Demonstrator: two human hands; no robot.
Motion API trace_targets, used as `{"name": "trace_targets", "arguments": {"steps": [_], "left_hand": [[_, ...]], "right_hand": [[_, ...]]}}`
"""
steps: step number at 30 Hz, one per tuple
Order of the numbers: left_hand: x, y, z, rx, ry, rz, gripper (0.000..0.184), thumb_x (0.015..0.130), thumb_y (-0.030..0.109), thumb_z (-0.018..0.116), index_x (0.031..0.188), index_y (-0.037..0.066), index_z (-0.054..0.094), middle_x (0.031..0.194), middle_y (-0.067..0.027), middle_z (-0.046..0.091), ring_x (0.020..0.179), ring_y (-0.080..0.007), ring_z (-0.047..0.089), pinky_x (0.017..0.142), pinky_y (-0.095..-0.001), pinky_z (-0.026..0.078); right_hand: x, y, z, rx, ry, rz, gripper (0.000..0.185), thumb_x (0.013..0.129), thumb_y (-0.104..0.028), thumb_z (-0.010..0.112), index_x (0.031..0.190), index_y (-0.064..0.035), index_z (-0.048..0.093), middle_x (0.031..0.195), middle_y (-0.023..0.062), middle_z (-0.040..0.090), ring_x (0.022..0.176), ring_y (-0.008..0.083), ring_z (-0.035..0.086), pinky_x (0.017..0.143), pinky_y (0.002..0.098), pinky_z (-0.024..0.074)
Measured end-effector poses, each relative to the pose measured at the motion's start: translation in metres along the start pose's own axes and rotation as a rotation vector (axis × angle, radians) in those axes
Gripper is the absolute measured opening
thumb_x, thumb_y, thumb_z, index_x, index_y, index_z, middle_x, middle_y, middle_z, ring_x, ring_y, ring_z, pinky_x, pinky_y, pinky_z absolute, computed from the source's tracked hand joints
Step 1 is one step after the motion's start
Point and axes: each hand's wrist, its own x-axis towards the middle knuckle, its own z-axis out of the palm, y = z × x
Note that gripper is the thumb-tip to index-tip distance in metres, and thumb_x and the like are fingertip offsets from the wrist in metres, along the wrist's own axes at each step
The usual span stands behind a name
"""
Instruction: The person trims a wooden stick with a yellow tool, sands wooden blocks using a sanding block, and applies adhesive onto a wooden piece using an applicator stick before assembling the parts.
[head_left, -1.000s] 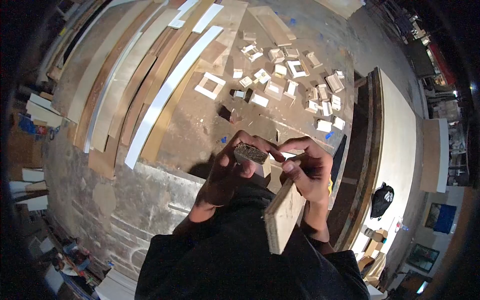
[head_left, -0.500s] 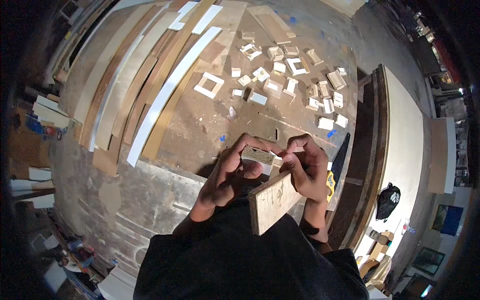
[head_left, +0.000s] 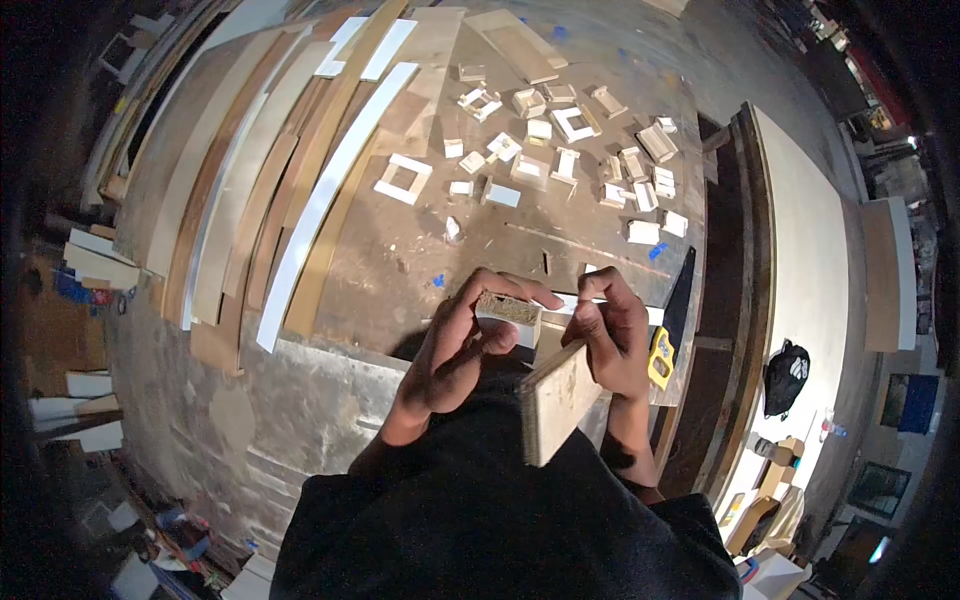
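Note:
My left hand is closed around a small block with a rough chipboard end and a white side, thumb below and fingers over the top. My right hand has its thumb and fingers bent together on a flat plywood piece, which slants down toward my dark shirt. The two hands are close together, with a narrow gap between their fingertips. Just right of my right hand lies a handsaw with a yellow handle and dark blade.
Several small wooden blocks and frames are scattered over the far side of the worktable. Long boards and a white strip lie at the left. On a pale panel at the right sits a black bag.
My fingertips have drawn slightly apart, and the plywood piece has turned a little. The view has shifted, showing more of the saw. Both hands keep their pieces.

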Motion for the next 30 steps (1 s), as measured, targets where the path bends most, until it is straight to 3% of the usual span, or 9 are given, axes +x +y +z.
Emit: {"name": "trace_targets", "arguments": {"steps": [2, 8, 10, 13, 15, 19, 25, 28, 30], "left_hand": [[-0.001, -0.001, 0.001, -0.025, 0.039, -0.033, 0.039, 0.101, 0.034, 0.052, 0.119, 0.0, 0.048, 0.117, -0.0154, 0.063, 0.106, -0.0176, 0.06, 0.089, -0.033, 0.05], [-0.005, -0.012, -0.006, -0.172, 0.026, -0.031, 0.041, 0.099, 0.037, 0.054, 0.118, 0.001, 0.048, 0.115, -0.0173, 0.063, 0.108, -0.0192, 0.06, 0.096, -0.0347, 0.044], [-0.006, -0.017, -0.007, -0.192, 0.01, -0.038, 0.043, 0.099, 0.039, 0.055, 0.118, 0.002, 0.048, 0.115, -0.0181, 0.064, 0.108, -0.0201, 0.06, 0.097, -0.0352, 0.043], [-0.006, -0.018, -0.004, -0.309, 0.016, -0.031, 0.043, 0.099, 0.042, 0.053, 0.116, 0.002, 0.048, 0.112, -0.02, 0.064, 0.108, -0.0225, 0.06, 0.096, -0.0375, 0.043], [-0.005, -0.011, -0.001, -0.384, 0.034, -0.117, 0.044, 0.098, 0.043, 0.055, 0.114, 0.003, 0.049, 0.111, -0.0212, 0.064, 0.108, -0.0243, 0.06, 0.097, -0.0398, 0.043], [-0.007, -0.021, -0.001, -0.393, 0.005, -0.138, 0.046, 0.097, 0.044, 0.057, 0.114, 0.002, 0.048, 0.112, -0.0211, 0.064, 0.109, -0.0246, 0.06, 0.098, -0.0408, 0.042], [-0.012, -0.02, -0.004, -0.309, -0.017, -0.088, 0.035, 0.097, 0.03, 0.058, 0.115, 0.001, 0.049, 0.116, -0.0178, 0.064, 0.107, -0.0206, 0.06, 0.1, -0.0386, 0.041], [-0.013, -0.009, -0.005, -0.119, -0.023, -0.068, 0.03, 0.098, 0.025, 0.056, 0.116, 0.002, 0.05, 0.118, -0.0147, 0.065, 0.106, -0.0159, 0.06, 0.093, -0.0335, 0.045], [-0.014, -0.001, -0.006, -0.019, -0.065, -0.172, 0.03, 0.098, 0.022, 0.056, 0.12, 0.002, 0.05, 0.119, -0.0137, 0.064, 0.103, -0.0141, 0.06, 0.081, -0.0261, 0.049]], "right_hand": [[-0.004, 0.006, -0.005, 0.138, 0.062, 0.038, 0.019, 0.099, -0.019, 0.059, 0.101, -0.0028, 0.048, 0.084, 0.0015, 0.052, 0.06, 0.0084, 0.058, 0.054, 0.0234, 0.0491], [-0.018, 0.02, -0.019, 0.156, 0.186, 0.024, 0.025, 0.102, -0.028, 0.052, 0.094, -0.0052, 0.047, 0.071, -0.0014, 0.045, 0.052, 0.0079, 0.054, 0.048, 0.0244, 0.0468], [-0.023, 0.027, -0.023, 0.176, 0.123, -0.011, 0.02, 0.103, -0.019, 0.05, 0.091, -0.0036, 0.051, 0.078, -0.0002, 0.054, 0.06, 0.006, 0.054, 0.057, 0.0222, 0.0491], [-0.022, 0.006, -0.008, 0.069, 0.167, 0.023, 0.007, 0.096, -0.008, 0.06, 0.098, -0.0023, 0.056, 0.078, 0.001, 0.058, 0.059, 0.0058, 0.055, 0.051, 0.0213, 0.0447], [-0.022, -0.019, 0.005, 0.121, 0.184, 0.082, 0.019, 0.088, 0.005, 0.064, 0.105, -0.0009, 0.059, 0.071, 0.0008, 0.06, 0.058, 0.0038, 0.054, 0.048, 0.0196, 0.0386], [-0.022, -0.03, 0.007, -0.024, 0.086, 0.126, 0.015, 0.089, 0.004, 0.063, 0.104, 0.0026, 0.06, 0.057, -0.0034, 0.055, 0.05, 0.0015, 0.049, 0.046, 0.0188, 0.034], [-0.018, -0.029, 0.014, -0.112, 0.11, 0.051, 0.006, 0.088, 0.003, 0.063, 0.093, 0.0012, 0.06, 0.055, -0.0022, 0.056, 0.047, 0.0018, 0.049, 0.043, 0.019, 0.034], [-0.016, -0.031, 0.01, -0.213, 0.071, 0.077, 0.006, 0.085, 0.001, 0.064, 0.087, -0.0004, 0.058, 0.055, 0.0002, 0.055, 0.046, 0.0031, 0.05, 0.044, 0.0206, 0.0367], [-0.013, -0.031, 0.006, -0.274, 0.038, 0.105, 0.007, 0.082, -0.001, 0.064, 0.084, -0.0014, 0.057, 0.054, 0.0016, 0.055, 0.045, 0.0043, 0.051, 0.044, 0.022, 0.0381]]}}
